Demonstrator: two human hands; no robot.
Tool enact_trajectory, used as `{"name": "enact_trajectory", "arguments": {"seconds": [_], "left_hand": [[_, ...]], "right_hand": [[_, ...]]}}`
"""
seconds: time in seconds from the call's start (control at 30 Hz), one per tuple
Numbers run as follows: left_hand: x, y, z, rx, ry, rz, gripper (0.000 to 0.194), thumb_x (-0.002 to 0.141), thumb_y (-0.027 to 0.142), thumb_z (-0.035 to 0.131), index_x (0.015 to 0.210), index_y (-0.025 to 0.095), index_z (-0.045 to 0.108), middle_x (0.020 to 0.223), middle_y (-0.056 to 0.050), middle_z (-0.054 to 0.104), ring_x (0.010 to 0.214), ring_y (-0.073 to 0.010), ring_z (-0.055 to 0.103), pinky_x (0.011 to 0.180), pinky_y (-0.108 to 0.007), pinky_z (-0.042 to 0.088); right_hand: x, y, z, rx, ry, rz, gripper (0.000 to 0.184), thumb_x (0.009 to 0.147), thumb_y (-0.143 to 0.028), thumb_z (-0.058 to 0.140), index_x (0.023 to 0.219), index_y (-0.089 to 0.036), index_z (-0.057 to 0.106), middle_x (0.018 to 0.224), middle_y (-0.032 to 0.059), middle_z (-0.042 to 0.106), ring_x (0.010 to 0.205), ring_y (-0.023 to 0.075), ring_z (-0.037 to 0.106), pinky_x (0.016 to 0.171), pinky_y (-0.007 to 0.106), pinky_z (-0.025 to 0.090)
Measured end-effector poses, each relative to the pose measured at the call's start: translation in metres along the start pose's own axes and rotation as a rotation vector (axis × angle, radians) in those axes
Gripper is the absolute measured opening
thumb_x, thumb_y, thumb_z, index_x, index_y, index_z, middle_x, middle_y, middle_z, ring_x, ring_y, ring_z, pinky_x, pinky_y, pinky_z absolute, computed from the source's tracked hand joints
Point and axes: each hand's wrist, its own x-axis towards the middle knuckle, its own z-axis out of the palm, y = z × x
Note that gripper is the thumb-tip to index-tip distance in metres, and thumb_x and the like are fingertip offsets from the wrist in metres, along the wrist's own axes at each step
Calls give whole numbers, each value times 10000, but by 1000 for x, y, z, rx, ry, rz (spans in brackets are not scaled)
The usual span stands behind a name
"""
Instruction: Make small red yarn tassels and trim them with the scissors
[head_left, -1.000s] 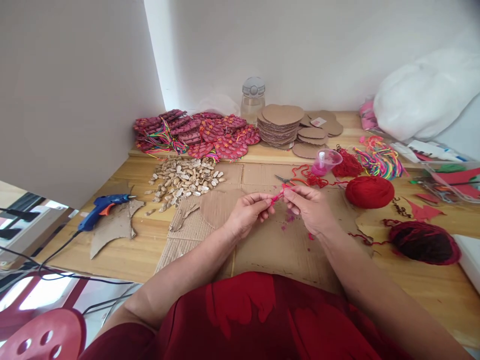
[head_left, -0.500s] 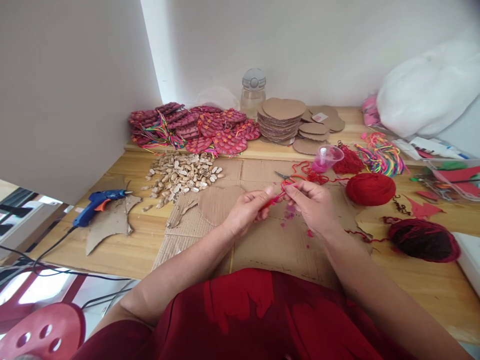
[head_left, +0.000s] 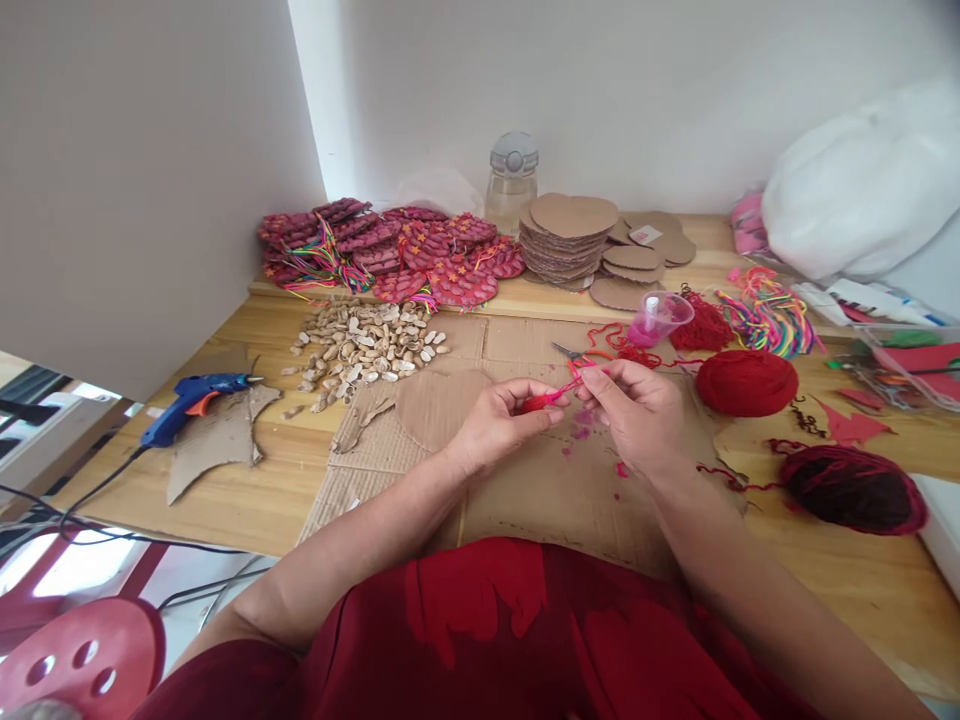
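Note:
Over the brown cardboard sheet [head_left: 540, 495] both hands meet at a short pink-red strand of yarn [head_left: 556, 396]. My left hand [head_left: 495, 428] pinches one end between thumb and curled fingers, with a red bunch partly showing inside the grip. The thumb and fingertips of my right hand [head_left: 637, 408] close on the other end. Just beyond the fingers lie scissors with orange handles [head_left: 598, 353], partly hidden by my right hand. A heart-shaped cardboard piece [head_left: 435, 405] lies left of my left hand. Pink stains mark the sheet between the hands.
Peanut shells [head_left: 367, 345] are heaped at the left, near a blue glue gun [head_left: 187, 400]. Decorated red pieces [head_left: 442, 260] and stacked cardboard hearts [head_left: 570, 235] line the back shelf. A plastic cup [head_left: 671, 318], a red yarn ball [head_left: 746, 382] and a dark yarn ball [head_left: 851, 488] are at right.
My left hand has turned and its thumb has come down along the strand, exposing more of the red bunch. My right hand keeps its pinch. The view has shifted slightly.

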Motion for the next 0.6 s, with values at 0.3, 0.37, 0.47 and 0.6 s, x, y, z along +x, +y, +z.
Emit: {"name": "enact_trajectory", "arguments": {"seconds": [0.3, 0.37, 0.47, 0.6], "left_hand": [[0, 2, 3, -73, 116, 48, 351, 687, 450, 795, 816, 151, 665, 647, 29, 580, 536, -52, 397, 527, -214, 271], [-2, 4, 3, -70, 98, 41, 351, 701, 454, 783, 836, 148, 673, 638, 31, 569, 531, -52, 388, 525, -217, 268], [-3, 5, 2, -49, 62, 42, 339, 726, 448, 763, 850, 144, 676, 630, 33, 559, 530, -54, 381, 534, -222, 277], [-3, 5, 1, -12, 53, 43, 324, 757, 450, 735, 839, 144, 665, 611, 37, 528, 527, -59, 374, 526, -223, 268]], "right_hand": [[-13, -11, 3, -121, -1, -121, 184, 857, -378, 687, 760, -222, 677, 666, 9, 661, 538, 104, 546, 489, 232, 444], [-13, -10, 3, -102, 4, -112, 187, 864, -376, 682, 755, -224, 663, 667, 7, 659, 545, 104, 551, 499, 232, 451], [-11, -7, 2, -40, 6, -69, 194, 852, -388, 696, 753, -229, 647, 659, 7, 653, 548, 111, 557, 490, 235, 448], [-13, -9, 3, -52, 5, -62, 216, 854, -412, 688, 748, -230, 640, 647, 15, 647, 527, 125, 555, 463, 249, 436]]}}
